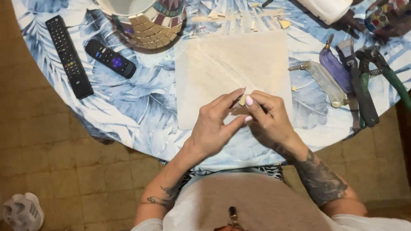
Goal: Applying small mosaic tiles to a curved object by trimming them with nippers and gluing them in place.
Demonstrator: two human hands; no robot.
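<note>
My left hand (pixel 214 126) and my right hand (pixel 269 121) meet over the near edge of a pale paper sheet (pixel 219 67) on the round table. Between the fingertips of both hands sits a small tan tile piece (pixel 242 100). The fingers of each hand pinch in on it. Several more small tile bits (pixel 246 19) lie scattered at the far edge of the sheet. A white pot partly covered in gold and coloured mosaic tiles (pixel 148 6) stands at the back left.
A blue leaf-print cloth (pixel 131 109) covers the table. Two black remotes (pixel 69 56) (pixel 110 58) lie at the left. Tile nippers with green handles (pixel 390 74), a purple tool (pixel 336 67), a clear glue bottle (pixel 322 81) and a white bottle (pixel 324 3) sit at the right. A white shoe (pixel 23 211) rests on the tiled floor.
</note>
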